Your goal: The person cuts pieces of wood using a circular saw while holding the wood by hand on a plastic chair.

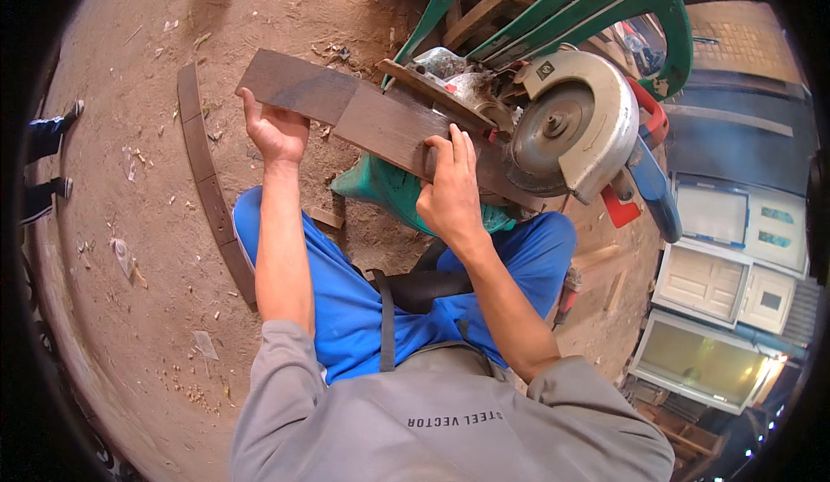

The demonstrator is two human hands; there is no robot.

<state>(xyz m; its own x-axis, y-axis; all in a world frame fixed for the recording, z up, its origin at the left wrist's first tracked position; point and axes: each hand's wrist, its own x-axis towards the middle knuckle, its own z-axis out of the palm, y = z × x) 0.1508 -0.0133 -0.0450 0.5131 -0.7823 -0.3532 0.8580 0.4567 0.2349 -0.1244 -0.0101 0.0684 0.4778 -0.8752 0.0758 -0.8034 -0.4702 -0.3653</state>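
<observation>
Two dark brown flat boards [302,85] lie overlapped or end to end, angled from upper left toward the saw. My left hand [275,129] grips the far-left end from below, thumb at its edge. My right hand [448,184] holds the right-hand board [386,127], fingers bent over its surface. Just to the right stands a circular saw [584,123] with a grey guard, round blade and blue-and-red body; the boards reach its blade side. Behind them are a narrower wooden piece [437,91] and a green plastic chair [571,11]. A teal sack [372,186] is underneath.
A row of short dark boards [199,149] lies on the dirt floor [147,223] at left. Another person's legs [47,132] show at the far left. Wood scraps [328,218] and a power tool [566,296] lie near my knees. White doors and window frames [696,279] stand right.
</observation>
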